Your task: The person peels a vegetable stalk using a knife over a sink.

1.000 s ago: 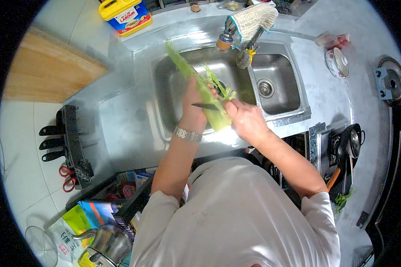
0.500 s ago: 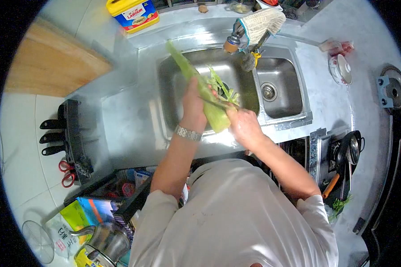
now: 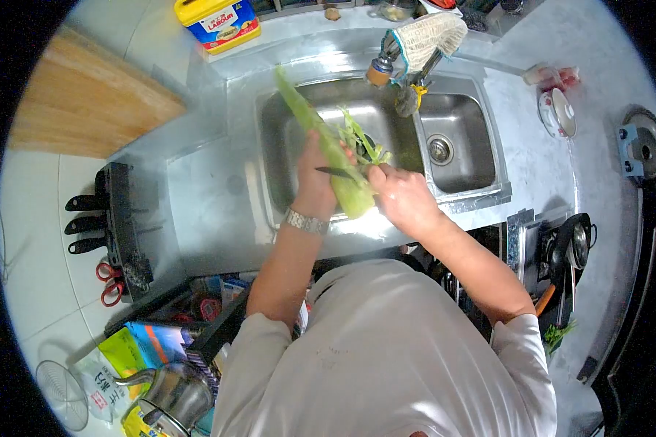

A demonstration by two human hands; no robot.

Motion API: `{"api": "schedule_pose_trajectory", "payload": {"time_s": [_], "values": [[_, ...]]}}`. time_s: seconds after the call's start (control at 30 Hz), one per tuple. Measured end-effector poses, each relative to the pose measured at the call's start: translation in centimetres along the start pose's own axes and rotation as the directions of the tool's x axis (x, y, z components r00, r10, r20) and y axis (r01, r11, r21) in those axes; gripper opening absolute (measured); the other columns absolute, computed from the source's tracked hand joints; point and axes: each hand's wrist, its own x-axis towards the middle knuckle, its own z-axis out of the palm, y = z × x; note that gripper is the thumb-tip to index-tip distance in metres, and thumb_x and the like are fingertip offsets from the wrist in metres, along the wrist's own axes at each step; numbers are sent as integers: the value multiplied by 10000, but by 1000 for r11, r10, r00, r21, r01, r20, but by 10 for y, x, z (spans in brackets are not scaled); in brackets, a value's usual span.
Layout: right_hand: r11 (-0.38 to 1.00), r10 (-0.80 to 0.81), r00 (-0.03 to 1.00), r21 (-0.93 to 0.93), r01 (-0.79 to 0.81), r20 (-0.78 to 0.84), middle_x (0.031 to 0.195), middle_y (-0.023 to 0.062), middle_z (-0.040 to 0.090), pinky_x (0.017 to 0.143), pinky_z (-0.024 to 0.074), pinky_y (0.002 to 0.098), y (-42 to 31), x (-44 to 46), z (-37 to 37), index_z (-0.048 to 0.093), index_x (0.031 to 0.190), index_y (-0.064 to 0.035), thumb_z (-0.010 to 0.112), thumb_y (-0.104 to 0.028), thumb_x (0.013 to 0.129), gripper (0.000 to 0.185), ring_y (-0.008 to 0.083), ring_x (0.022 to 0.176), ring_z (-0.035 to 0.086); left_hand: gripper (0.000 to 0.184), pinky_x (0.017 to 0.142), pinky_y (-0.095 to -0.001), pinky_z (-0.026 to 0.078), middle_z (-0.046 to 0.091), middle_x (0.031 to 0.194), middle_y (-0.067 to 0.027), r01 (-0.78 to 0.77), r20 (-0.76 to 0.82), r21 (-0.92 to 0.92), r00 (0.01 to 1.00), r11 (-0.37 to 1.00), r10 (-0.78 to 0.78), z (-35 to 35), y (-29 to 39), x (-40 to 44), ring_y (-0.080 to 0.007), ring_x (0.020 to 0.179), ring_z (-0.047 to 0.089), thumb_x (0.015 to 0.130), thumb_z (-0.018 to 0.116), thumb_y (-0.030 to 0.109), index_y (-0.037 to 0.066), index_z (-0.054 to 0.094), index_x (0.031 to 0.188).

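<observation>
A long pale-green stalk (image 3: 353,195), which looks like celtuce, slants over the big sink basin with its narrow end pointing to the far left. My left hand (image 3: 315,167) is closed around its middle. In my right hand (image 3: 407,193) is a small knife (image 3: 332,172), whose dark blade lies across the stalk near its thick end; the handle is hidden in my fingers. Strips of green peel (image 3: 361,138) hang or lie just beyond my hands, over the basin.
The double sink (image 3: 386,116) has a cloth-draped faucet (image 3: 430,44). A yellow detergent jug (image 3: 219,25) stands behind. To the left are a knife rack (image 3: 116,218) and red-handled scissors (image 3: 109,284); a lidded white pot (image 3: 557,113) is at right. A kettle (image 3: 175,393) sits at lower left.
The knife blade has shifted toward my left hand and shows more clearly across the stalk. My right hand has moved slightly right and turned. My left hand keeps its hold.
</observation>
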Motion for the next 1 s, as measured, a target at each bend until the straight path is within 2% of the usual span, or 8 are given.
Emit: {"api": "schedule_pose_trajectory", "payload": {"time_s": [0.2, 0.27, 0.33, 0.43, 0.63, 0.77, 0.87, 1.0], "values": [[988, 74, 997, 136, -78, 36, 764, 179, 631, 631, 541, 445, -1, 2, 6, 507, 958, -7, 583, -64, 795, 189, 358, 700, 661, 407, 639, -369, 547, 617, 825, -109, 47, 14, -60, 999, 997, -46, 2, 4, 4, -241, 720, 610, 1008, 469, 447, 49, 551, 983], [976, 111, 989, 177, -126, 95, 776, 203, 628, 659, 531, 472, -6, 0, 11, 506, 1026, 8, 597, -64, 780, 272, 392, 717, 648, 421, 648, -366, 545, 624, 836, -109, -12, -136, 90, 990, 996, 24, 6, 2, 7, -231, 737, 610, 1009, 462, 455, 48, 561, 969], [886, 220, 974, 409, -220, 49, 777, 228, 642, 674, 525, 501, -12, 0, 16, 505, 1044, 12, 581, -73, 816, 255, 425, 746, 649, 421, 654, -365, 545, 625, 838, -106, -6, -109, 76, 994, 997, 14, 0, 2, 10, -227, 739, 612, 1012, 454, 455, 50, 563, 972], [941, 173, 941, 235, -245, 290, 913, 256, 664, 709, 525, 524, -3, 2, 12, 498, 1202, 1, 579, -87, 836, 385, 440, 821, 652, 415, 667, -364, 547, 629, 839, -102, 9, -55, 72, 998, 997, -5, -3, 6, 5, -225, 735, 616, 1018, 439, 448, 56, 567, 975], [917, 27, 994, 394, -68, 109, 1114, 272, 634, 735, 553, 510, -5, 8, -18, 333, 1455, -86, 573, -90, 849, 652, 420, 853, 660, 348, 660, -354, 544, 602, 857, -87, -16, -2, 61, 1000, 998, 16, -3, 4, 1, -202, 729, 614, 1028, 451, 401, 62, 526, 1055], [937, -52, 998, 348, 32, 46, 978, 242, 675, 709, 557, 493, -1, 13, -2, 413, 1414, -129, 560, -88, 870, 565, 392, 783, 680, 423, 635, -345, 550, 633, 783, -78, 61, -98, 112, 994, 992, -50, -3, 6, 4, -198, 703, 626, 1006, 457, 481, 77, 580, 973], [939, 90, 995, 329, -97, 36, 927, 243, 677, 706, 550, 496, 10, 23, 10, 446, 1372, -131, 554, -97, 885, 501, 413, 772, 670, 409, 593, -310, 537, 618, 758, -63, 30, -82, 332, 997, 943, -2, 3, 11, -11, -173, 683, 615, 1008, 457, 472, 78, 563, 1000], [836, 451, 892, 333, -437, 38, 944, 254, 667, 708, 529, 512, 53, 29, 36, 480, 1300, -79, 517, -113, 935, 369, 439, 803, 650, 402, 556, -282, 518, 608, 773, -53, 59, -76, 353, 996, 934, -34, 0, 9, -19, -156, 657, 597, 1007, 460, 467, 75, 546, 1044]]}}
